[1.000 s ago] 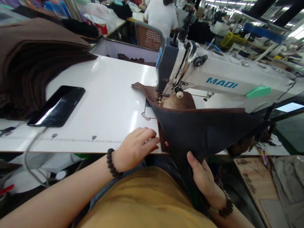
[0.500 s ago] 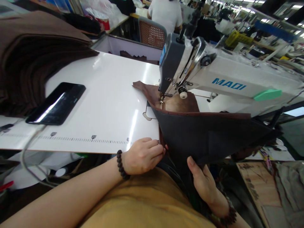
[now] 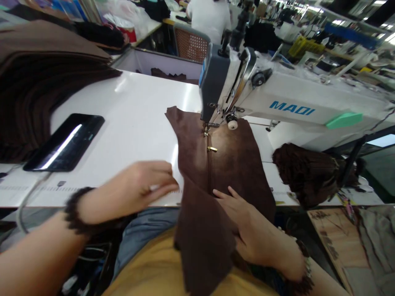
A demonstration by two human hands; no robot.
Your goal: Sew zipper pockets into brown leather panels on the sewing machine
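Observation:
A brown leather-like piece point(image 3: 240, 164) lies spread under the sewing machine's presser foot point(image 3: 206, 132), its front end hanging over the table edge onto my lap. Down its middle runs a zipper point(image 3: 210, 172) with a gold zipper pull point(image 3: 212, 149) just in front of the foot. My right hand point(image 3: 247, 228) lies on the piece beside the zipper's near end, fingers stretched out. Left of the piece, my left hand point(image 3: 138, 187) hovers over the table edge, blurred. Its fingers are curled together and nothing shows in them.
The white sewing machine point(image 3: 296, 98) reaches in from the right. A black phone point(image 3: 64, 142) with a cable lies on the white table point(image 3: 138, 107). Stacked brown pieces point(image 3: 61, 74) fill the left, and a dark brown bundle point(image 3: 305, 170) sits right. A person in white point(image 3: 208, 18) is beyond.
The piece's raised dark underside has been folded down, so its brown face and zipper now show. My left hand has let go and moved left; my right hand has moved onto the piece.

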